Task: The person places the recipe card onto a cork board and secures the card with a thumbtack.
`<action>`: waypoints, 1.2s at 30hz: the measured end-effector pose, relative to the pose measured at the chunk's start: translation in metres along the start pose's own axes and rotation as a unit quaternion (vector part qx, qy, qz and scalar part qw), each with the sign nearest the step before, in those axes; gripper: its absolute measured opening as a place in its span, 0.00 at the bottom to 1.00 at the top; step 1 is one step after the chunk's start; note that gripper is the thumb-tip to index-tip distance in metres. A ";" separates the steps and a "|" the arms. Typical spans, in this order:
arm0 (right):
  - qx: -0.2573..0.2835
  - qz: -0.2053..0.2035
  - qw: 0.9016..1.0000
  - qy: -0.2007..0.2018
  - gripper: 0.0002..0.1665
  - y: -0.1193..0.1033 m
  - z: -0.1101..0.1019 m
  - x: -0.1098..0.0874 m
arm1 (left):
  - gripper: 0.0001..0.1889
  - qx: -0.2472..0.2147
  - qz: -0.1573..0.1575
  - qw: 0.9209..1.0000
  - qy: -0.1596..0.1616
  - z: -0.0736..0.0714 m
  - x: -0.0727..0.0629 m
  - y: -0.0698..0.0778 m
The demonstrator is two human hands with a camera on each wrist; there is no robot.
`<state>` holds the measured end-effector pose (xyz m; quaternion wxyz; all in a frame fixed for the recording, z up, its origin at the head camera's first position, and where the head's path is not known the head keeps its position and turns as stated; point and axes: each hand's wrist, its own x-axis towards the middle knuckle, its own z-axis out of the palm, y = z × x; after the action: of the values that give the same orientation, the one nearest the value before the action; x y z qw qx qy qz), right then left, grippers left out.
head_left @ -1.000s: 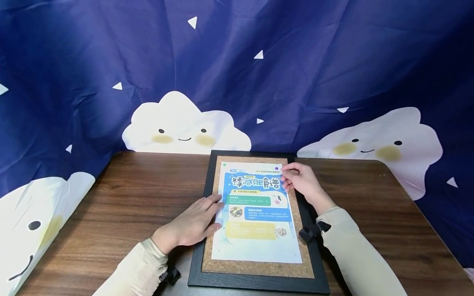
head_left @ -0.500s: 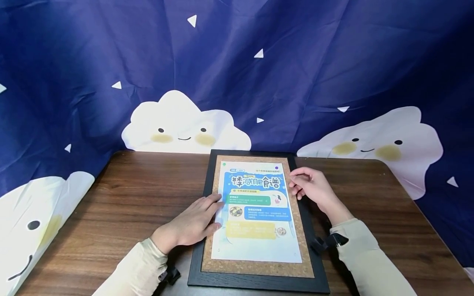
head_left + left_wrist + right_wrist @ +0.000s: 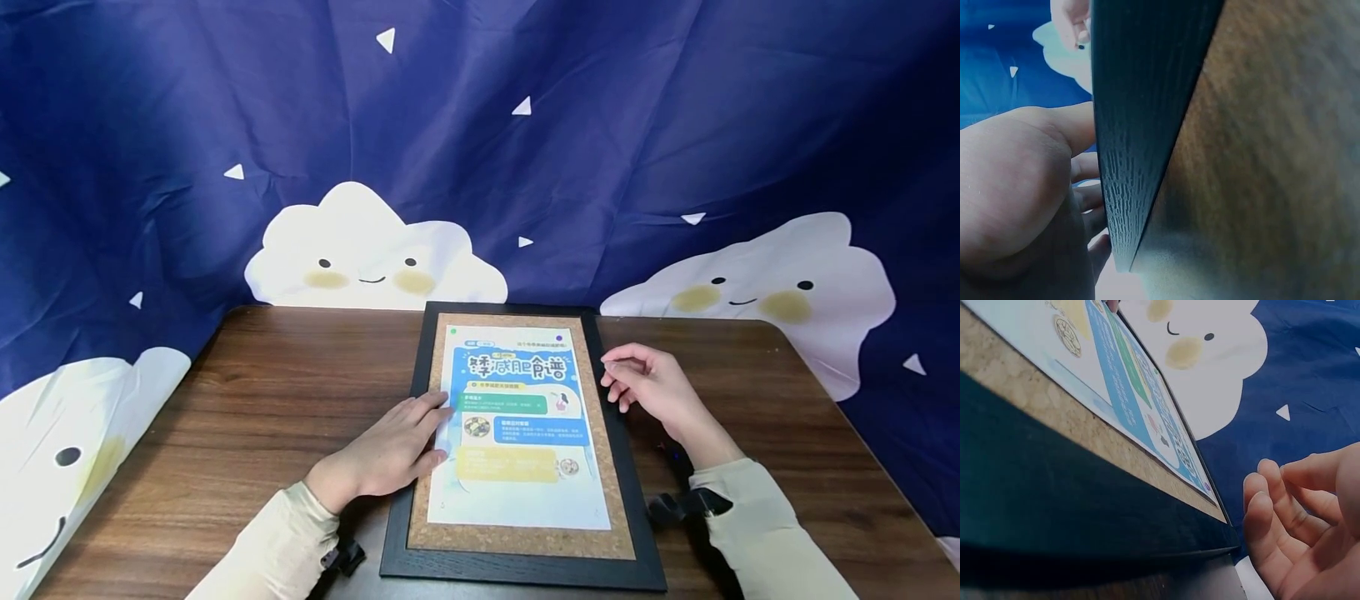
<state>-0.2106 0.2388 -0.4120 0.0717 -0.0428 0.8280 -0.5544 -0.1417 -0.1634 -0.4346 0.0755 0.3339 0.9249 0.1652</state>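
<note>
A printed sheet [image 3: 517, 504] with blue, green and yellow blocks lies on a cork board [image 3: 525, 542] in a black frame [image 3: 517, 568]. A green pin [image 3: 453, 332] sits at its top left corner and a purple pin [image 3: 558, 338] at its top right. My left hand [image 3: 390, 446] rests across the frame's left side, fingers spread, fingertips on the paper's left edge. Just past the frame's right side hovers my right hand [image 3: 652, 387], its fingers loosely bent. In the right wrist view nothing shows between the fingers of this hand [image 3: 1310, 519].
The board lies on a brown wooden table [image 3: 300, 367], reaching its far edge. Behind hangs a dark blue curtain [image 3: 450, 100] printed with white clouds and triangles. A black wrist camera [image 3: 686, 504] is strapped to the right sleeve, another wrist camera [image 3: 343, 557] to the left.
My right hand has moved away from the paper's top right corner and purple pin, to the right and toward me, past the frame. The left hand has stayed put.
</note>
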 end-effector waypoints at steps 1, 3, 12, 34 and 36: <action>-0.002 -0.001 1.000 0.000 0.19 0.001 -0.001 -0.001 | 0.31 0.001 0.000 1.000 0.000 0.000 0.000 0.000; -0.004 -0.002 1.000 0.000 0.19 0.002 -0.003 -0.003 | 0.31 0.000 -0.001 1.000 -0.001 0.000 0.000 0.000; -0.017 -0.001 1.000 -0.001 0.18 0.004 -0.007 -0.015 | 0.30 0.003 0.002 1.000 0.005 -0.002 -0.002 0.001; -0.067 0.025 0.997 -0.001 0.19 0.024 -0.023 -0.035 | 0.30 0.007 0.008 1.000 0.008 -0.002 -0.001 0.001; -0.069 0.025 0.997 0.001 0.18 0.026 -0.025 -0.036 | 0.30 0.007 0.009 1.000 0.009 -0.002 -0.001 0.001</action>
<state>-0.1789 0.2771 -0.4235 0.0813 -0.0262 0.8654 -0.4938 -0.1410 -0.1640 -0.4326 0.0636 0.3409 0.9238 0.1621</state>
